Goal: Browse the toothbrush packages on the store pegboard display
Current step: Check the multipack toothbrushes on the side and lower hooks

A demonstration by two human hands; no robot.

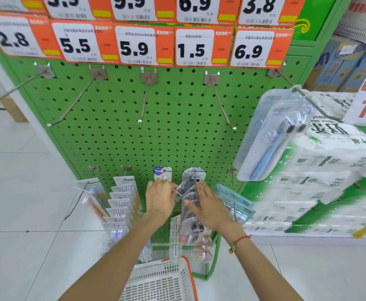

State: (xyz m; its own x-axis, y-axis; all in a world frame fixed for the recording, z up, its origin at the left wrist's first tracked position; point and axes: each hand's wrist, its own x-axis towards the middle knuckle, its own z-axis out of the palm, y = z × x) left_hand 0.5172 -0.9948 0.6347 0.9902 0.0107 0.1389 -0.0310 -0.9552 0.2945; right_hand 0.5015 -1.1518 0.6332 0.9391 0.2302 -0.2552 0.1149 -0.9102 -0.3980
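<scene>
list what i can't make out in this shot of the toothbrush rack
Head view only:
- Small print and barcodes on the price tags: blurred and too small.
- Top row of tags: cut by the upper edge.
- Clear packs on the middle peg: partly covered by the right hand.
- What the left hand pinches: glare hides it.
- Basket: cut by the lower edge.

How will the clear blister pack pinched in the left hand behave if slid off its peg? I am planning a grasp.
The blister pack looks thin, glossy plastic, so probably light, a bit slippery and somewhat flexible. It hangs among overlapping packs on its peg, so neighbours may swing or snag. The left hand pinches its edge.
</scene>
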